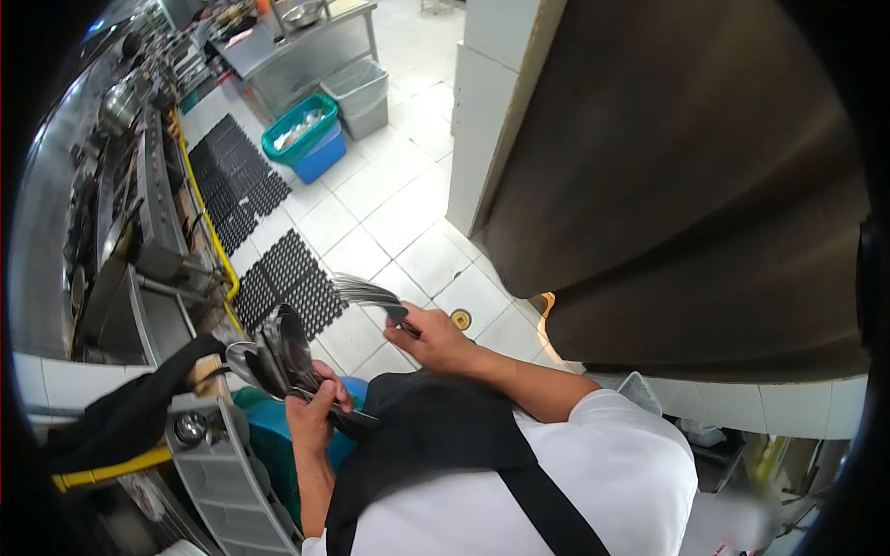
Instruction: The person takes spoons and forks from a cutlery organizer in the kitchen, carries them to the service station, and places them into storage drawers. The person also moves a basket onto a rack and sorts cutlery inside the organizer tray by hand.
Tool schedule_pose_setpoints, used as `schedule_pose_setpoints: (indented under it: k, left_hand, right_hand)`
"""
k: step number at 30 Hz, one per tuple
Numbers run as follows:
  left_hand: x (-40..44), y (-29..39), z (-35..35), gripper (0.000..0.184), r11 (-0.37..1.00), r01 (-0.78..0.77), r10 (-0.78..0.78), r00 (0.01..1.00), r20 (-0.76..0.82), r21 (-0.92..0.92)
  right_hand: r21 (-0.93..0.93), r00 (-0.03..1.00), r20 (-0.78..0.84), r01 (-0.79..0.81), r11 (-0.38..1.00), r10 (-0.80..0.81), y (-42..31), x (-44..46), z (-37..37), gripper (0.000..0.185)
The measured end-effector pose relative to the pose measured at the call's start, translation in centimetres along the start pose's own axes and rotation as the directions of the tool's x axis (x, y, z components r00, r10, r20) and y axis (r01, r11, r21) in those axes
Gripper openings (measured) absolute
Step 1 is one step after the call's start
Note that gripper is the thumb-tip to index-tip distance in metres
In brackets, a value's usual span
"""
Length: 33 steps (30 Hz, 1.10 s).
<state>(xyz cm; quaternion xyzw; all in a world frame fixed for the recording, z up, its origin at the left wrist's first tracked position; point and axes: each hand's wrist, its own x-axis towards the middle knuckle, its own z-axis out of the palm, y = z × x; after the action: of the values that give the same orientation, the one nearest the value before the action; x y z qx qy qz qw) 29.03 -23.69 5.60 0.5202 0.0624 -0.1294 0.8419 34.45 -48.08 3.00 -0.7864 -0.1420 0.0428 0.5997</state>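
Observation:
My left hand (317,408) is closed around a bunch of metal spoons (269,357), their bowls pointing up and away from me. My right hand (434,335) grips several forks (366,293) by the handles, tines pointing to the left. The two bunches are apart, both held in front of my black apron (436,422). Below and left of the spoons is a grey compartment rack (218,482), with some shiny metal pieces (192,426) in its top compartment.
A stove line (158,204) with a yellow pipe (204,199) runs along the left. Black rubber mats (287,283) lie on the white tiled floor. Ahead stand a green-lined blue bin (320,156) and a grey bin (360,97). A dark curtain (677,185) hangs at right.

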Motion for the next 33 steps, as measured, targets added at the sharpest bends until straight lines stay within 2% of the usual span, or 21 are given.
schedule_pose_setpoints:
  k: [1, 2, 4, 7, 11, 12, 14, 15, 16, 17, 18, 20, 21, 23, 24, 26, 28, 29, 31, 33]
  left_hand:
    - [1.1, -0.2, 0.5, 0.020, 0.999, 0.025, -0.026, 1.000, 0.018, 0.045]
    - [2.3, -0.5, 1.3, 0.020, 0.995, 0.050, -0.053, 0.998, 0.034, 0.091]
    - [4.8, -1.1, 2.4, 0.018, 0.991, 0.081, -0.091, 0.991, 0.097, 0.104]
    - [8.2, -1.5, 4.0, 0.016, 0.983, 0.124, -0.146, 0.975, 0.165, 0.138]
    - [13.7, -1.5, 6.1, 0.014, 0.975, 0.188, -0.213, 0.945, 0.247, 0.123]
    - [15.1, -1.6, 6.3, 0.014, 0.971, 0.193, -0.224, 0.938, 0.264, 0.141]
    - [18.4, -1.6, 6.9, 0.013, 0.965, 0.205, -0.247, 0.920, 0.303, 0.165]
    - [20.0, -1.7, 7.3, 0.013, 0.962, 0.215, -0.260, 0.910, 0.324, 0.169]
    - [21.5, -1.6, 7.6, 0.013, 0.958, 0.228, -0.277, 0.897, 0.345, 0.176]
    - [22.9, -1.3, 8.2, 0.013, 0.953, 0.238, -0.292, 0.885, 0.362, 0.186]
    - [24.4, -1.0, 8.7, 0.013, 0.954, 0.244, -0.295, 0.872, 0.390, 0.175]
    - [27.1, -0.9, 9.5, 0.013, 0.953, 0.264, -0.302, 0.844, 0.443, 0.146]
    - [28.6, -1.0, 9.7, 0.013, 0.952, 0.263, -0.306, 0.831, 0.464, 0.158]
    - [30.9, -0.5, 10.6, 0.013, 0.952, 0.257, -0.306, 0.810, 0.500, 0.166]
    - [32.2, -0.3, 11.0, 0.012, 0.952, 0.252, -0.306, 0.801, 0.515, 0.174]
    - [34.2, -0.1, 11.4, 0.012, 0.950, 0.258, -0.312, 0.784, 0.536, 0.176]
    - [36.1, 0.1, 11.7, 0.012, 0.947, 0.268, -0.321, 0.769, 0.552, 0.178]
    - [36.9, 0.3, 11.8, 0.012, 0.944, 0.275, -0.330, 0.761, 0.559, 0.182]
    - [38.9, 0.5, 11.8, 0.013, 0.941, 0.261, -0.339, 0.741, 0.579, 0.217]
    - [40.5, 1.0, 12.4, 0.012, 0.938, 0.264, -0.346, 0.732, 0.587, 0.224]
  right_hand:
    - [0.007, 0.987, -0.028, -0.160, 0.987, 0.160, 0.6, 0.4, -1.0, 0.023]
    - [0.045, 0.968, -0.004, -0.252, 0.967, 0.252, 4.0, 0.8, -1.6, 0.024]
    - [0.050, 0.960, -0.155, -0.228, 0.972, 0.233, 4.2, 0.8, -3.8, 0.024]
    - [-0.055, 0.892, -0.280, -0.384, 0.922, 0.355, 3.4, 0.2, -6.3, 0.025]
    - [0.101, 0.860, -0.400, -0.303, 0.948, 0.318, 7.6, 1.9, -9.6, 0.028]
    - [0.029, 0.805, -0.408, -0.461, 0.887, 0.432, 8.1, 2.5, -10.7, 0.028]
    - [-0.099, 0.636, -0.453, -0.732, 0.674, 0.625, 7.3, 5.3, -14.3, 0.029]
    - [-0.075, 0.747, -0.501, -0.540, 0.838, 0.437, 8.6, 6.8, -16.4, 0.030]
    - [-0.067, 0.802, -0.552, -0.315, 0.947, 0.228, 10.3, 8.6, -18.4, 0.032]
    - [-0.194, 0.776, -0.630, -0.125, 0.973, -0.026, 11.4, 11.2, -20.9, 0.033]
    - [-0.339, 0.696, -0.662, 0.052, 0.939, -0.277, 11.9, 14.0, -23.6, 0.034]
    - [-0.269, 0.482, -0.818, 0.159, 0.950, -0.312, 11.9, 19.3, -28.0, 0.033]
    - [-0.130, 0.516, -0.832, 0.173, 0.976, -0.203, 10.7, 20.8, -30.1, 0.031]
    - [-0.074, 0.533, -0.830, 0.194, 0.978, -0.168, 9.5, 23.6, -34.0, 0.028]
    - [-0.154, 0.514, -0.824, 0.200, 0.968, -0.237, 9.8, 24.8, -35.7, 0.027]
    - [-0.209, 0.494, -0.829, 0.162, 0.964, -0.263, 10.2, 25.5, -38.0, 0.026]
    - [-0.156, 0.481, -0.859, 0.077, 0.985, -0.173, 10.5, 24.5, -40.2, 0.024]
    - [-0.242, 0.381, -0.886, 0.109, 0.964, -0.265, 10.4, 23.9, -40.8, 0.022]
    - [-0.332, 0.208, -0.920, 0.041, 0.942, -0.333, 9.2, 21.3, -41.6, 0.030]
    - [-0.390, 0.128, -0.917, -0.094, 0.916, -0.377, 9.7, 17.5, -43.5, 0.034]
